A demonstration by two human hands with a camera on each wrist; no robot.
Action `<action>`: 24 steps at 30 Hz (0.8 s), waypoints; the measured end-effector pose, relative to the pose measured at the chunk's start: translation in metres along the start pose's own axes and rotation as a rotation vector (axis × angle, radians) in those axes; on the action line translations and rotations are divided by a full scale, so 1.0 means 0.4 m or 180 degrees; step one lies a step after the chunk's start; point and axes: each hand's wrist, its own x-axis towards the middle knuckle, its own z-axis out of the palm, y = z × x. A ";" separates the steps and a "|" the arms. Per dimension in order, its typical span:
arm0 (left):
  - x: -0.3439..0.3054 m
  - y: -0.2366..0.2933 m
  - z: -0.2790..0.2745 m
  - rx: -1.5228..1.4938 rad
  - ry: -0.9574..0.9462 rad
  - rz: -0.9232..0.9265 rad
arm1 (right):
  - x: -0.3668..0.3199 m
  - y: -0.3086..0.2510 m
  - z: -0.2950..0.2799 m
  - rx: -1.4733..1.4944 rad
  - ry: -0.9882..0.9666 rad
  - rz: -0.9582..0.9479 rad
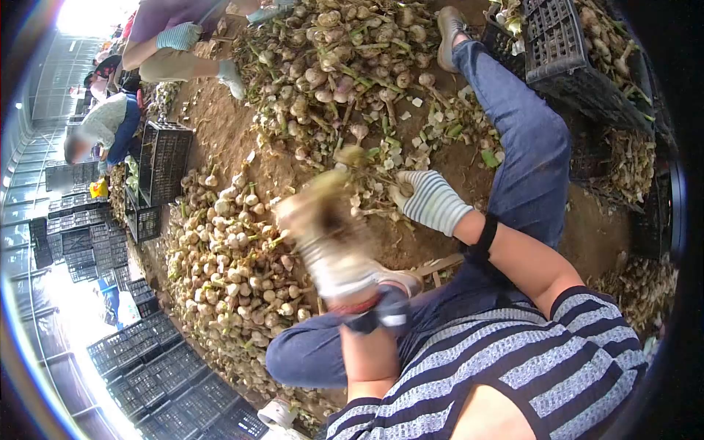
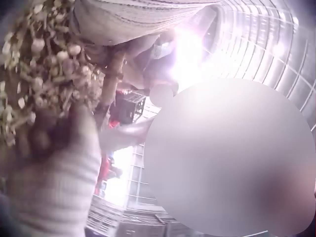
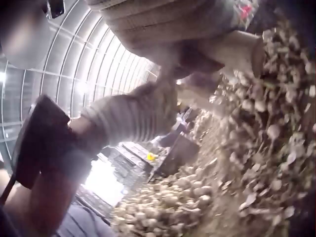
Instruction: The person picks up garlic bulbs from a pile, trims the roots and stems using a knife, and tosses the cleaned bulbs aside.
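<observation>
My left hand (image 1: 334, 249), in a striped glove, is blurred by motion over the gap between two garlic heaps. It grips a garlic with its stalk (image 1: 330, 183), also blurred; a brown jointed stalk (image 2: 113, 76) shows below the glove in the left wrist view. My right hand (image 1: 433, 202), in a white glove with dark stripes, is beside it with fingers bent, close over loose stems. In the right wrist view a pale rounded piece (image 3: 242, 49) sticks out under the right glove; I cannot tell what that hand holds. Uncut garlic (image 1: 352, 66) lies piled ahead, with long stems.
A heap of trimmed bulbs (image 1: 235, 271) spreads at the left. Black crates (image 1: 165, 161) stand beyond it, and another crate (image 1: 557, 44) is at the upper right. My jeans-clad leg (image 1: 528, 125) stretches along the pile. Another gloved person (image 1: 176, 37) works across from me.
</observation>
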 end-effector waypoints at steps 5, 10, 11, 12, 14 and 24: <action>0.080 0.344 -0.117 -0.0871 -0.0220 0.2319 | 0.009 0.074 -0.042 0.1005 -0.0587 0.1546; 0.389 -0.061 -0.218 0.2725 0.0352 0.0786 | 0.049 0.053 -0.017 0.1367 -0.0279 0.1227; 0.457 -0.170 -0.237 0.3216 0.0374 0.0301 | 0.053 0.059 -0.028 0.1364 -0.0255 0.1233; 0.516 -0.260 -0.203 0.2675 0.0427 -0.0535 | 0.050 0.074 -0.039 0.1505 -0.0363 0.1417; 0.579 -0.401 -0.207 0.2531 -0.0040 -0.0284 | 0.032 0.136 -0.010 0.1979 -0.0251 0.1631; 0.584 -0.584 -0.355 0.2045 0.0191 -0.0447 | 0.049 0.088 -0.060 0.1910 -0.0284 0.1642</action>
